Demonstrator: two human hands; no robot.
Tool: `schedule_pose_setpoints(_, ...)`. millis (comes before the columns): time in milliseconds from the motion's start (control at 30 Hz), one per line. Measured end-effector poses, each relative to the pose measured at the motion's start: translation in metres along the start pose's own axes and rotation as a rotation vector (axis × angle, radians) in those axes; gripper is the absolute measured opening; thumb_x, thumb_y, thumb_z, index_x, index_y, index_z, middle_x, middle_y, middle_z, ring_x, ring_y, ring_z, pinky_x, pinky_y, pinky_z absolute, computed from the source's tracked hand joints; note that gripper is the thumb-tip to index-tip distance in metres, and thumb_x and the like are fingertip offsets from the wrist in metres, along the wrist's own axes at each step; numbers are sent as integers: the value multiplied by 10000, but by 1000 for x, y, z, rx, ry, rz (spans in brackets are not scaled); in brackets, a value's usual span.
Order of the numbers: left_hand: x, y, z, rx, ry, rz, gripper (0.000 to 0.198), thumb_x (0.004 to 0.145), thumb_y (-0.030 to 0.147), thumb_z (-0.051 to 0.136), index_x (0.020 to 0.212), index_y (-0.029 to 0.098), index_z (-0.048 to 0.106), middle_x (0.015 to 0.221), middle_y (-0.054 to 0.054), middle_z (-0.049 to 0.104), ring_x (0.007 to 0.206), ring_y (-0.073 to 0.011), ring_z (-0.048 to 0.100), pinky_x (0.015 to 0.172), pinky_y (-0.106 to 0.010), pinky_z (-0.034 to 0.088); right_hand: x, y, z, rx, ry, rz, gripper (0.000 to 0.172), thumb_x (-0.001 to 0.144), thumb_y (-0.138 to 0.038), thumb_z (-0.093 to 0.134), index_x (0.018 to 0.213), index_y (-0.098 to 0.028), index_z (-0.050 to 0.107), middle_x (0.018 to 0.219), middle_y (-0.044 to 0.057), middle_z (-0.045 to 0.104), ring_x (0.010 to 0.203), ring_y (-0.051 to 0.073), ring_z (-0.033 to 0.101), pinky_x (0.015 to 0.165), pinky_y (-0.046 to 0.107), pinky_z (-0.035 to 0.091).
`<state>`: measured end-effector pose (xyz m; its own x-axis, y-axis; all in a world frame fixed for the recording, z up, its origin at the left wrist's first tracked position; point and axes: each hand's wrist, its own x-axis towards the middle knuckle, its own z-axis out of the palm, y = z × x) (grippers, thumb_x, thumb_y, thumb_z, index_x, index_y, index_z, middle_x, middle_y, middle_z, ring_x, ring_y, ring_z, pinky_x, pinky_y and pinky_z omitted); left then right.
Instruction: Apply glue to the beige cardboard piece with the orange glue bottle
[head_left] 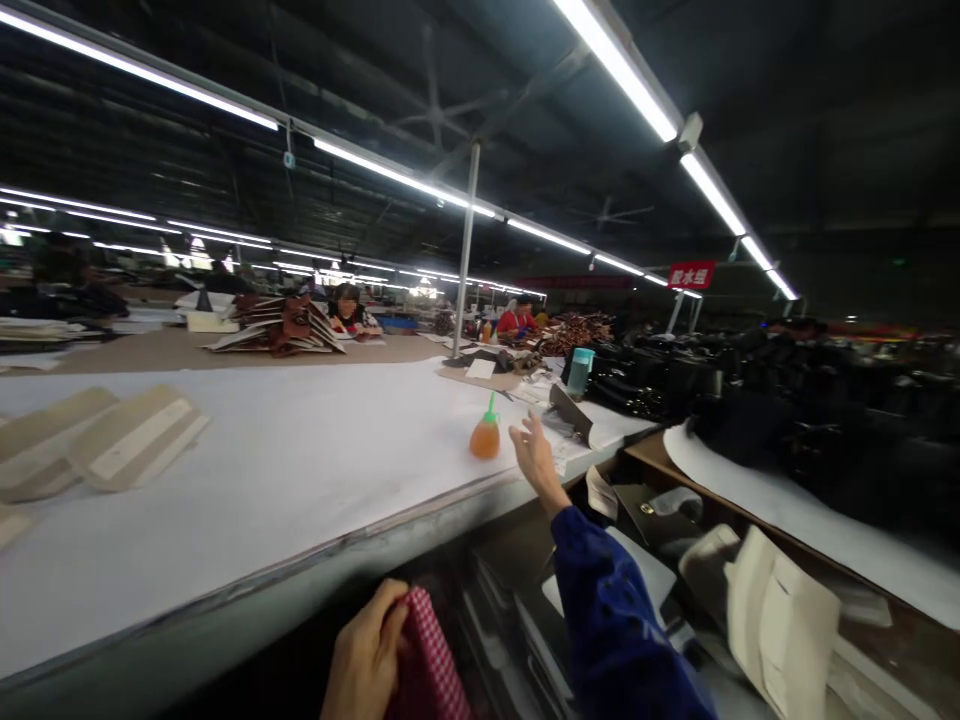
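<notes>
My right hand (534, 458), in a blue sleeve, reaches over the edge of the white work table (300, 470) with fingers spread and holds nothing. It hovers just right of a small orange squeeze bottle (485, 436) with a green nozzle, apart from it. My left hand (367, 655) is low at the bottom edge, below the table, and grips a pink-and-white checked cloth (429, 660).
Beige cut pieces (112, 440) lie at the table's left. A teal cup (579, 370) and paper scraps sit beyond the bottle. Black bags (750, 390) pile up at the right. Pale panels (780, 610) fill a lower shelf. Seated workers (349, 310) are far back.
</notes>
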<state>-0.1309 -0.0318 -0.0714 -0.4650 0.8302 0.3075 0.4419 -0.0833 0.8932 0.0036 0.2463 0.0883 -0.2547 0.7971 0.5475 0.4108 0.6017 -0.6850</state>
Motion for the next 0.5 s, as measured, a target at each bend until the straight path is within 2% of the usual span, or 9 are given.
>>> schedule_pose_setpoints(133, 24, 21, 33, 13, 103, 254, 267, 946, 436, 474, 972, 233, 647, 929, -45, 732, 817, -198, 699, 795, -251, 533, -45, 17, -19, 52, -31, -3, 550, 958, -344, 551, 1444, -153, 377, 1327, 142, 582, 1040, 202, 647, 981, 456, 524)
schedule_pose_setpoints(233, 29, 37, 59, 36, 139, 327, 229, 949, 377, 464, 988, 238, 642, 963, -68, 755, 865, -219, 725, 814, -263, 558, -72, 31, -28, 58, -66, 24, 492, 939, -298, 584, 1390, -159, 447, 1302, 130, 607, 986, 183, 666, 945, 431, 549)
schedule_pose_setpoints(333, 33, 55, 72, 21, 131, 417, 244, 965, 367, 466, 1031, 219, 649, 994, -90, 755, 897, -222, 731, 875, -274, 563, -92, 38, -40, 25, -79, 78, 443, 922, -263, 605, 1338, -152, 500, 1272, 124, 630, 982, 183, 673, 954, 437, 546)
schedule_pose_setpoints(433, 41, 58, 82, -19, -16, 440, 299, 969, 374, 441, 1037, 202, 675, 1046, -114, 750, 966, -247, 729, 957, -323, 558, -105, 40, -61, -50, -67, 120, 434, 907, -248, 615, 1318, -148, 520, 1263, 121, 641, 1013, 190, 670, 975, 441, 532)
schedule_pose_setpoints(500, 42, 42, 87, -55, -197, 385, 344, 944, 361, 457, 1166, 193, 660, 1249, -131, 694, 1109, -268, 692, 1009, -353, 545, -110, 39, -82, -133, -44, 128, 444, 897, -260, 613, 1320, -156, 525, 1264, 115, 645, 1035, 194, 665, 974, 437, 527)
